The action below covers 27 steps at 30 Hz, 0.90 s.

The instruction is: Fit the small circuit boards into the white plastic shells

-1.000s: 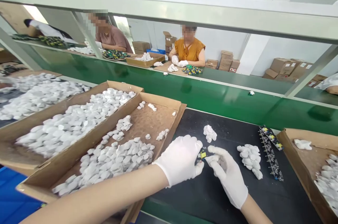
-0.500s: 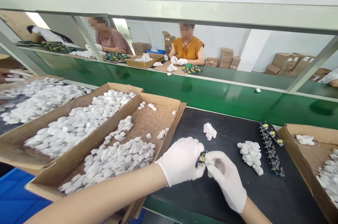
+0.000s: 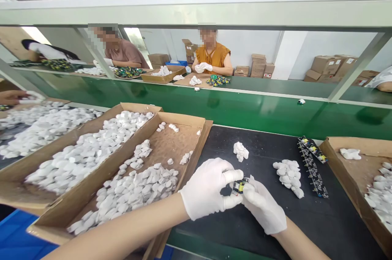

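Observation:
A small circuit board (image 3: 239, 187) with a yellow part is pinched between the thumb and fingers of my left hand (image 3: 211, 188), which wears a white glove. My right hand (image 3: 263, 205), gloved too, closes its fingertips on the board's right side; whether a white piece sits under them is hidden. Beyond my hands lies a small heap of white pieces (image 3: 241, 151) on the black mat (image 3: 214, 227). To the right are a larger heap of white pieces (image 3: 288, 176) and strips of circuit boards (image 3: 312, 166).
Cardboard trays of white pieces stand at left (image 3: 183, 119) and right (image 3: 337, 170). A green conveyor (image 3: 260, 115) runs behind the mat, under a pale overhead beam (image 3: 196, 10). Co-workers sit across it, one in an orange top (image 3: 221, 61). Another person's hand (image 3: 15, 97) shows at far left.
My right hand has turned and its fingers have moved over the board's right side. More of the board shows between my hands. The camera view has shifted slightly.

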Each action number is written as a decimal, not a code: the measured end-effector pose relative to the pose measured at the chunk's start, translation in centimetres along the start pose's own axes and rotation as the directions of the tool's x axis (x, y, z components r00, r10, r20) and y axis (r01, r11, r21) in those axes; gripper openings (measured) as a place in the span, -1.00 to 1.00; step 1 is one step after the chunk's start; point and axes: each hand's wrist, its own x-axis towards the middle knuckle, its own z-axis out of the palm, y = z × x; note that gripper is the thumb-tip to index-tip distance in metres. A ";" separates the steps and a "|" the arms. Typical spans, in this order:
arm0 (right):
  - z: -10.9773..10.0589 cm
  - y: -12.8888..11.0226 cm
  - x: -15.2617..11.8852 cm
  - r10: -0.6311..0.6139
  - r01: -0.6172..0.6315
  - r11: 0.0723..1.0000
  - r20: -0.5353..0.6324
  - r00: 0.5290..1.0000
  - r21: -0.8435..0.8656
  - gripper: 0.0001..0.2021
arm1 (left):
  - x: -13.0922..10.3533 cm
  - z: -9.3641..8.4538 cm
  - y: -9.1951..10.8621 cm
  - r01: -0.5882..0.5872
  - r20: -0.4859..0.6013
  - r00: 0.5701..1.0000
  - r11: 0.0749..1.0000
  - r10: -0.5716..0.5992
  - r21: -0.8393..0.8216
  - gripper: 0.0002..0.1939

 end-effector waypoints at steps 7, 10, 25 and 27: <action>-0.7 1.1 -0.1 -0.022 0.017 0.997 -0.066 0.998 -0.082 -0.65 | 0.1 -0.3 0.3 0.031 0.109 0.994 0.998 -0.024 -0.060 -0.57; -0.5 1.2 0.0 -0.020 0.008 0.996 -0.131 0.991 -0.086 -0.64 | 0.2 -0.1 0.2 0.022 0.099 0.995 0.998 -0.016 -0.064 -0.57; 0.4 0.2 -0.4 0.065 -0.065 0.998 -0.055 0.996 0.000 -0.67 | 0.1 -0.3 0.7 -0.006 -0.031 1.000 0.994 0.003 -0.106 -0.74; 0.4 0.1 -0.4 0.057 -0.062 0.996 -0.079 0.995 -0.064 -0.72 | 0.1 -0.3 0.8 0.005 -0.002 1.000 0.993 -0.005 -0.119 -0.72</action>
